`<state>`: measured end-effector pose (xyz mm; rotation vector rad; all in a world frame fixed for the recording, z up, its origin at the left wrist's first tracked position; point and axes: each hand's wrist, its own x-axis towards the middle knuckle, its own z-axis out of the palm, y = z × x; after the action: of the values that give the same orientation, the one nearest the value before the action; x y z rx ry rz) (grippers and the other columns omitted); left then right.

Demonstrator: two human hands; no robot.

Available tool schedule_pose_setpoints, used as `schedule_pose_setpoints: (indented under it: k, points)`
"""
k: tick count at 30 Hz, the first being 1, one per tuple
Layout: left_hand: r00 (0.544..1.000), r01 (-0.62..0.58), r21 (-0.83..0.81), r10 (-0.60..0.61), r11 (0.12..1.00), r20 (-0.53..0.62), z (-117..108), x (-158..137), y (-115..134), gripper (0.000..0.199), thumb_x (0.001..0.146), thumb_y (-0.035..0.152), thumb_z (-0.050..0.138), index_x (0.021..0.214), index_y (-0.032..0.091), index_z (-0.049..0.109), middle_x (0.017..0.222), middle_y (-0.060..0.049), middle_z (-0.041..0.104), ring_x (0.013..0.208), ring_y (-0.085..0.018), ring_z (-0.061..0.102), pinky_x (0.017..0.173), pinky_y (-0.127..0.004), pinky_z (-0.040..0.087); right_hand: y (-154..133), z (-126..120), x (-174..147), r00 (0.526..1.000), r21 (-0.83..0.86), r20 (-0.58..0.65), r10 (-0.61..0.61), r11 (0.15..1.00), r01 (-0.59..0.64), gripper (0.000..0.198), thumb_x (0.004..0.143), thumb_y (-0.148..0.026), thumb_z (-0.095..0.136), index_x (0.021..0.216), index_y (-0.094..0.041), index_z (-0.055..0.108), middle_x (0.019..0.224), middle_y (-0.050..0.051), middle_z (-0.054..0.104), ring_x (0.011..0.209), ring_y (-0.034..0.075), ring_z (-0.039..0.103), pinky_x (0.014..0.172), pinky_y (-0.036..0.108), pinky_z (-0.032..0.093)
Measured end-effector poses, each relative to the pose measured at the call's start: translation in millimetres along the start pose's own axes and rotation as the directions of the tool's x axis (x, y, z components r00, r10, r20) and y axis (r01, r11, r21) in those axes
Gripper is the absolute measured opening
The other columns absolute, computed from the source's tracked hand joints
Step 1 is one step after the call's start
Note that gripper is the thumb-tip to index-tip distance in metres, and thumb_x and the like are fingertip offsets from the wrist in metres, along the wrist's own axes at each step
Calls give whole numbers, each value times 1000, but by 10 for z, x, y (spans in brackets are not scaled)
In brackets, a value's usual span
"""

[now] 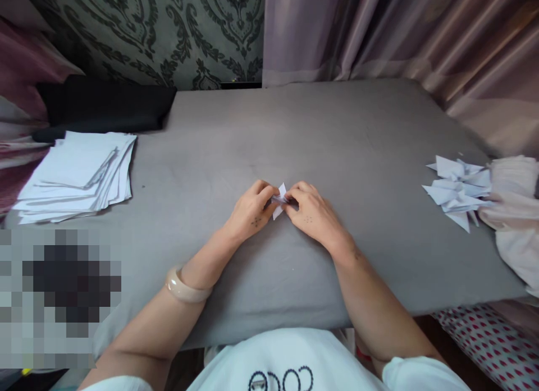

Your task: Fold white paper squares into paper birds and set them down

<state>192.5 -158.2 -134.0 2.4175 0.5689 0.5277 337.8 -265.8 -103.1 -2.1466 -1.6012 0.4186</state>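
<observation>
A small folded white paper figure (281, 198), with pointed tips at its top and bottom, is held just above the grey tabletop near the middle. My left hand (255, 207) pinches its left side between thumb and fingers. On the opposite side, my right hand (309, 208) grips it the same way. Fingers cover much of the paper, so only its points and a bit of the centre show. A pale bangle (187, 290) circles my left wrist.
A stack of white paper sheets (76, 175) lies at the left, with black folded cloth (109, 105) behind it. Several folded paper cranes (458, 189) are heaped at the right beside light cloth (516, 206). Curtains (320, 32) hang behind the grey-covered table (337, 133).
</observation>
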Motion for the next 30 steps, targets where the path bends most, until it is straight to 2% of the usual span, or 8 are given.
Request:
schedule_pose_setpoints:
  k: [5,9,12,14,17,21,26,30]
  points:
    - [1000,-24,-22,24,999,-5,20,32,-57,14,90,22,54,100,19,63,98,-7,58,76,-13,57,69,-25,48,25,67,28,997,-31,-43,-71,997,70,15,91,-23,51,94,-23,66,101,6,61,100,21,56,79,32,44]
    - [995,-26,117,38,993,-97,-16,74,-100,15,92,22,51,93,18,66,97,-8,61,88,-19,58,77,-31,48,22,144,113,982,-79,-111,-150,987,142,21,94,-23,46,97,-23,67,103,7,62,100,21,54,82,32,44]
    - [990,16,189,11,982,-142,-27,101,-157,17,93,24,51,93,18,66,96,-9,63,88,-20,57,80,-34,47,53,212,227,973,-43,-140,-183,983,178,20,94,-24,48,99,-22,67,102,6,62,99,20,55,83,31,43]
    - [991,38,169,-16,985,-129,-13,115,-203,16,92,24,53,89,17,67,93,-8,63,87,-20,57,79,-33,46,99,245,315,977,10,-136,-165,986,168,17,92,-25,51,94,-21,67,98,5,63,97,19,56,84,31,43]
    - [992,64,102,-53,993,-113,19,140,-270,16,91,25,54,85,16,66,83,-7,60,80,-19,57,75,-31,46,178,261,438,986,93,-69,-151,983,157,16,88,-32,56,89,-21,68,92,4,62,84,16,58,78,30,44]
    - [995,32,145,-17,989,-100,10,194,-337,17,91,25,54,83,15,65,82,-7,61,80,-19,57,74,-30,45,257,256,539,977,140,-45,-206,967,211,21,85,-38,58,87,-20,69,85,4,63,74,16,58,73,31,45]
    - [997,-72,216,69,974,22,-80,262,-390,14,90,22,55,81,15,64,84,-6,63,80,-16,58,74,-25,44,315,265,560,954,69,-52,-295,952,298,22,86,-36,54,88,-20,69,86,6,64,72,18,57,71,33,45]
    - [992,-118,289,103,950,67,-117,257,-375,18,93,22,48,84,14,61,88,-9,62,82,-18,57,74,-27,43,289,272,538,936,-23,-82,-342,940,341,20,88,-33,52,86,-20,66,87,7,63,76,20,58,70,34,44]
